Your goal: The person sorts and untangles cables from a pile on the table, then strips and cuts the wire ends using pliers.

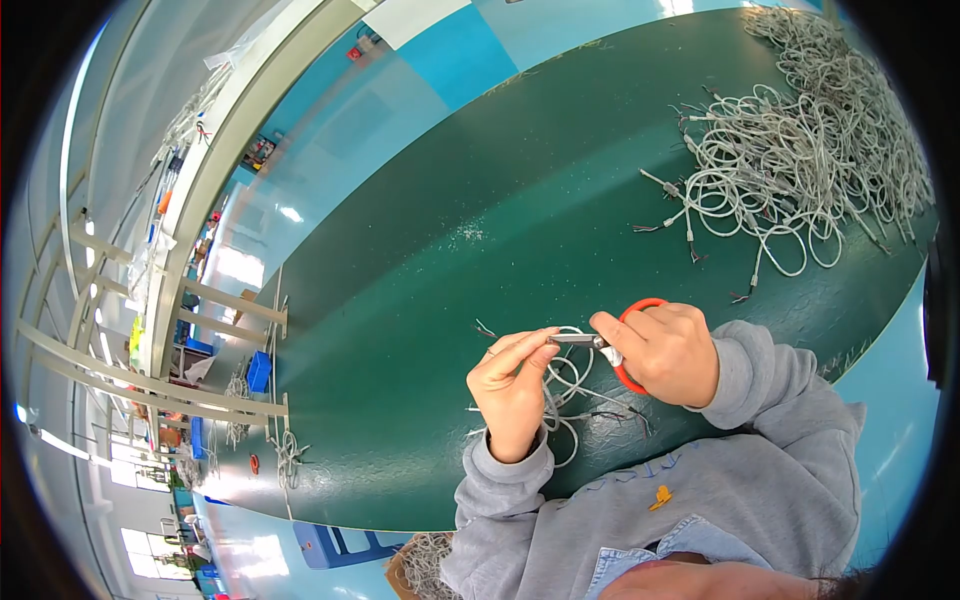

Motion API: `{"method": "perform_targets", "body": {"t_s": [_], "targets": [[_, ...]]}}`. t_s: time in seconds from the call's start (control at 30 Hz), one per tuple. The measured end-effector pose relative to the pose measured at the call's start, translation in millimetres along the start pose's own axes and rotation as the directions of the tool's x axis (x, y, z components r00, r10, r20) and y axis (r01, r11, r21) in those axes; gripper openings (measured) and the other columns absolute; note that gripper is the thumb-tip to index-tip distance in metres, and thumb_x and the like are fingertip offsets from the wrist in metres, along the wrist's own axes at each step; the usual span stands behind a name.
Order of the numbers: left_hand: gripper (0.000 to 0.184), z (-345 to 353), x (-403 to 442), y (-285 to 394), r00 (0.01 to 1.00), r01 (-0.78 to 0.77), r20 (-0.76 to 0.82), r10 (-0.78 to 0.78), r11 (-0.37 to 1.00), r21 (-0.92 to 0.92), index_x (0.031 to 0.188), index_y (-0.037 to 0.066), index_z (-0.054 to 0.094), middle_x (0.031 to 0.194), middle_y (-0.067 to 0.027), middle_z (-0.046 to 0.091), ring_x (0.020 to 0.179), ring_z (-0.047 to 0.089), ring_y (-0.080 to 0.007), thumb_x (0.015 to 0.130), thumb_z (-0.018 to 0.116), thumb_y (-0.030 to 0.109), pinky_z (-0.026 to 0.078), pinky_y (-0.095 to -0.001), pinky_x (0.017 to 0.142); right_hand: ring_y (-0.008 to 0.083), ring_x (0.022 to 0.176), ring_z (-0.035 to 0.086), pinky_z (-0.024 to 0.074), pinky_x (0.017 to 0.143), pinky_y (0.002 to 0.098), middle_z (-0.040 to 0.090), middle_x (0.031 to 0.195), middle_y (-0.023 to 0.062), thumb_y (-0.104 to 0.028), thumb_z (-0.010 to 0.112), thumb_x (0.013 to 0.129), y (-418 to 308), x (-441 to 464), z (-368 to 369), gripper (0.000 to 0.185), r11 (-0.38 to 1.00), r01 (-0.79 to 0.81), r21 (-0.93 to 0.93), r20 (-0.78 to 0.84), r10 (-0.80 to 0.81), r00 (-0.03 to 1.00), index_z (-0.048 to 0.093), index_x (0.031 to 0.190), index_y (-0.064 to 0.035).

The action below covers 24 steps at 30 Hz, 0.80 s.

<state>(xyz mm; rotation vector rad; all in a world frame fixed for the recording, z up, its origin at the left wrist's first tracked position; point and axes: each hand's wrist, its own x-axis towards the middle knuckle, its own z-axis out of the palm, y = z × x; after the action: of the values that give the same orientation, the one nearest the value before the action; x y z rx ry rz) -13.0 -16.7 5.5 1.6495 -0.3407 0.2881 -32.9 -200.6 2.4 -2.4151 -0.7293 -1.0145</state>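
Observation:
Red-handled scissors [640, 375] are in my right hand [665, 350], whose fingers wrap round the handles. The scissor blades point left and meet the fingertips of my left hand [512, 385]. Thumb and fingers of my left hand pinch a thin grey cable [572, 372] beside the blade tips; its exact end is too small to make out. Loops of this cable hang below and between both hands, with dark thin wires [625, 415] at one end, over the green table [400, 360].
A large tangled pile of grey cables [800, 160] covers the table's far right. White scraps [468, 233] lie near the middle. At the left stand a metal frame [225, 400] and a blue bin [259, 371]. A blue stool [340, 546] and a box of cables [425, 565] are below the table edge.

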Motion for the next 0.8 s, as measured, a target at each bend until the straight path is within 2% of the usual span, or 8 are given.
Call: {"method": "perform_targets", "body": {"t_s": [0.23,0.33,0.37,0.47,0.5,0.6,0.77,0.8], "targets": [[0.02,2,0,-3,0.997,-0.078,-0.02,0.079,0.995,0.063,0.088,-0.003,0.068,0.081,-0.0103,0.065,0.073,0.056,-0.0134,0.071,0.064,-0.011,0.045,-0.0218,0.066,0.0175,0.044,0.05,0.0407,0.041,0.031,0.047,0.056,0.0043,-0.006,0.064,0.065,2,-1,4,0.029,1.0,-0.004,0.028,0.0,0.004,1.0,0.059,0.093,-0.0015],[0.019,3,-1,-6,0.988,-0.146,-0.036,0.15,0.984,0.104,0.088,-0.003,0.068,0.082,-0.0111,0.065,0.074,0.058,-0.0142,0.071,0.064,-0.011,0.046,-0.0225,0.067,0.0201,0.05,0.056,0.0445,0.046,0.0296,0.053,0.058,0.0072,-0.008,0.068,0.072,6,2,2,0.023,0.938,-0.133,0.32,0.192,0.074,0.979,0.06,0.091,0.0016],[0.018,3,-1,-7,0.989,-0.135,-0.045,0.138,0.988,0.071,0.088,-0.003,0.068,0.082,-0.0116,0.065,0.074,0.058,-0.0148,0.072,0.064,-0.011,0.047,-0.0231,0.068,0.0201,0.05,0.056,0.0445,0.046,0.0296,0.053,0.058,0.0072,-0.008,0.068,0.072,8,3,3,0.023,0.938,-0.134,0.319,0.191,0.074,0.979,0.06,0.091,0.0016],[0.016,2,-2,-11,0.992,-0.113,-0.062,0.113,0.994,0.003,0.087,-0.004,0.068,0.084,-0.0126,0.066,0.075,0.06,-0.0161,0.073,0.064,-0.01,0.048,-0.0242,0.069,0.0243,0.056,0.06,0.0452,0.049,0.0294,0.06,0.062,0.012,-0.011,0.066,0.077,14,5,11,0.013,0.66,-0.3,0.689,0.336,0.076,0.939,0.063,0.084,-0.0002],[0.016,0,-2,-12,0.995,-0.087,-0.047,0.087,0.996,0.007,0.087,-0.004,0.067,0.084,-0.013,0.066,0.075,0.06,-0.0166,0.073,0.063,-0.01,0.049,-0.0248,0.07,0.0243,0.056,0.06,0.0452,0.049,0.0294,0.06,0.062,0.012,-0.011,0.066,0.077,14,4,14,0.013,0.659,-0.3,0.689,0.337,0.076,0.939,0.063,0.084,-0.0002],[0.015,-2,-2,-13,0.999,-0.034,-0.021,0.034,0.999,0.012,0.088,-0.004,0.067,0.084,-0.0138,0.066,0.076,0.061,-0.0177,0.075,0.062,-0.009,0.05,-0.0259,0.07,0.0259,0.054,0.059,0.0438,0.048,0.0284,0.062,0.067,0.0132,-0.016,0.069,0.077,17,2,19,0.016,0.251,-0.547,0.798,0.554,0.051,0.831,0.065,0.081,-0.0014],[0.015,-2,-2,-15,0.999,0.029,-0.019,-0.032,0.99,-0.141,0.09,-0.006,0.066,0.084,-0.014,0.065,0.075,0.062,-0.018,0.076,0.061,-0.008,0.05,-0.0265,0.069,0.026,0.052,0.058,0.0432,0.046,0.0281,0.062,0.068,0.0133,-0.017,0.07,0.076,17,1,22,0.017,0.209,-0.544,0.813,0.547,0.049,0.836,0.066,0.084,-0.0025],[0.015,-2,-2,-14,0.999,0.041,-0.011,-0.043,0.988,-0.148,0.091,-0.006,0.066,0.084,-0.0141,0.065,0.075,0.062,-0.0182,0.076,0.061,-0.008,0.05,-0.0266,0.069,0.0253,0.052,0.058,0.0432,0.045,0.0284,0.062,0.066,0.0125,-0.017,0.069,0.076,15,1,20,0.017,0.405,-0.47,0.784,0.48,0.085,0.873,0.065,0.084,-0.0024]]}}
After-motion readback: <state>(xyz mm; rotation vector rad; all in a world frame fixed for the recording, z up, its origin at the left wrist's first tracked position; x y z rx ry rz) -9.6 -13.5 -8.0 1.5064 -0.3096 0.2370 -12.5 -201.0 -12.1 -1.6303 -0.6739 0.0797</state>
